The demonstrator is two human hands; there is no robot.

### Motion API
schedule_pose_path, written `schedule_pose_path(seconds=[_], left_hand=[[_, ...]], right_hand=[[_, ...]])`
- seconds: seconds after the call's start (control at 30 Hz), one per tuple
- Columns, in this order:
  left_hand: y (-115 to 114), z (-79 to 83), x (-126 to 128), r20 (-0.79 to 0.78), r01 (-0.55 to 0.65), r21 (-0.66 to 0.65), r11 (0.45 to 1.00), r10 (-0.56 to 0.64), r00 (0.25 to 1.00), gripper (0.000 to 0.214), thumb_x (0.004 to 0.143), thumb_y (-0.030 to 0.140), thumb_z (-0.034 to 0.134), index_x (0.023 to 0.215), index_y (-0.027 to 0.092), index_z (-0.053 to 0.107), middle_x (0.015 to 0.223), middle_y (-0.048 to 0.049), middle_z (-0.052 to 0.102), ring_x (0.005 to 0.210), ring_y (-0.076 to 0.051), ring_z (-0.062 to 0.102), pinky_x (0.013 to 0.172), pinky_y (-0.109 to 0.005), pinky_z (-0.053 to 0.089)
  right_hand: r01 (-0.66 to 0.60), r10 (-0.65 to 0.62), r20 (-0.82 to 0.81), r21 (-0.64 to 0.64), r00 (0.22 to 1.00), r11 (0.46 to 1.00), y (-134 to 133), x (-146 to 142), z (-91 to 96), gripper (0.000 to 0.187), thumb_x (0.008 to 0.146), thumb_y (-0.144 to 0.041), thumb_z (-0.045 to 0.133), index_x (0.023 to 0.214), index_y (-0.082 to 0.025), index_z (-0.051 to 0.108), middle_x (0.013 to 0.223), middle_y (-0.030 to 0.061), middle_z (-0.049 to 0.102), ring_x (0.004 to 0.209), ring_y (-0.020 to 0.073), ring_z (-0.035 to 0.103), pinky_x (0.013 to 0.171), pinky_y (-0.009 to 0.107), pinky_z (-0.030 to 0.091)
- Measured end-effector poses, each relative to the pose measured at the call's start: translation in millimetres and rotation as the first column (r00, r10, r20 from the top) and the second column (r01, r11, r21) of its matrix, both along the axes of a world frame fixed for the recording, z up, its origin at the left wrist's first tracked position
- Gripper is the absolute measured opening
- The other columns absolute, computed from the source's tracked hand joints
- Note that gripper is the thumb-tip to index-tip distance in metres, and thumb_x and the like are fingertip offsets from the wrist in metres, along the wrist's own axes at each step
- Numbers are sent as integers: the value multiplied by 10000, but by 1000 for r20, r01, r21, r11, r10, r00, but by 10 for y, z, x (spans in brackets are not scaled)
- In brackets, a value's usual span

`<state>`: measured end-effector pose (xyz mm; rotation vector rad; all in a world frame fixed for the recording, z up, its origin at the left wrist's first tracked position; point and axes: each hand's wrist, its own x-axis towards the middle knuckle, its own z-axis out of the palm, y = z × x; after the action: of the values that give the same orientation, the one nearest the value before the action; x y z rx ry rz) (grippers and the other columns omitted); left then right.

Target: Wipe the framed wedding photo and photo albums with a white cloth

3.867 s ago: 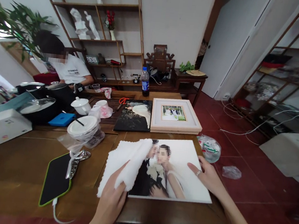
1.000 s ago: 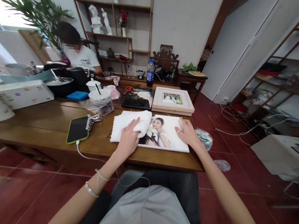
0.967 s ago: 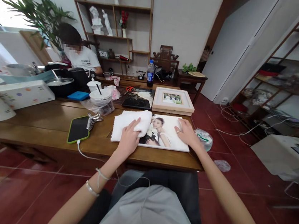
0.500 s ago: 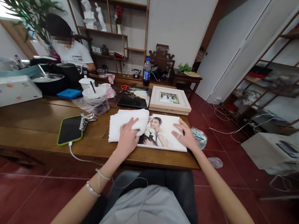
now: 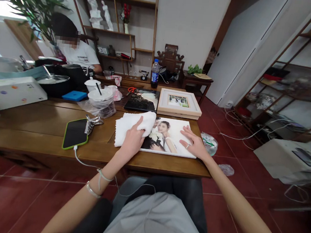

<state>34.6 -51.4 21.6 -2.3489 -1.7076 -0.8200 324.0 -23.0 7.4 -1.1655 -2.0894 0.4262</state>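
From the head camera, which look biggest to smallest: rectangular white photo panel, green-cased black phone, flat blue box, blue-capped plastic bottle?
1. Photo panel, though partly covered
2. Black phone
3. Blue box and plastic bottle: too alike to rank

Left hand [image 5: 133, 139] has a white cloth [image 5: 125, 124] over the left part of the photo panel [image 5: 167, 138], right hand [image 5: 194, 144] spread on its right; framed picture [image 5: 179, 101] just beyond the panel, phone [image 5: 76, 134] off to the panel's left.
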Motion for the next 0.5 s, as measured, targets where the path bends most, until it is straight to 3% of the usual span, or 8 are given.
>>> schedule_pose_path(seconds=[0.2,0.33,0.5], left_hand=[[-27,-24,-4,-120,37,-4,999,-37,992,269,707,49,484,852,179,669,1430,-46,352,1261,-341,371,836,-490,444],[-32,-49,-8,-114,71,18,997,-69,991,278,713,45,471,857,173,671,1412,-57,384,1287,-318,345,895,-485,403],[68,101,-65,-30,-5,90,996,7,1000,259,789,98,449,947,146,647,1245,-139,547,1158,-293,502,904,-398,425]], right_hand=[[-10,8,44,40,999,999,4,3,-5,421,800,-342,584,1200,-211,578,1347,77,476,1302,236,348,1085,427,289],[-10,7,76,42,997,999,13,1,-2,433,814,-356,561,1224,-218,555,1352,72,471,1306,229,343,1090,424,280],[11,-15,83,47,996,999,9,-1,3,476,811,-363,561,1261,-214,516,1381,81,434,1305,234,344,1093,429,274]])
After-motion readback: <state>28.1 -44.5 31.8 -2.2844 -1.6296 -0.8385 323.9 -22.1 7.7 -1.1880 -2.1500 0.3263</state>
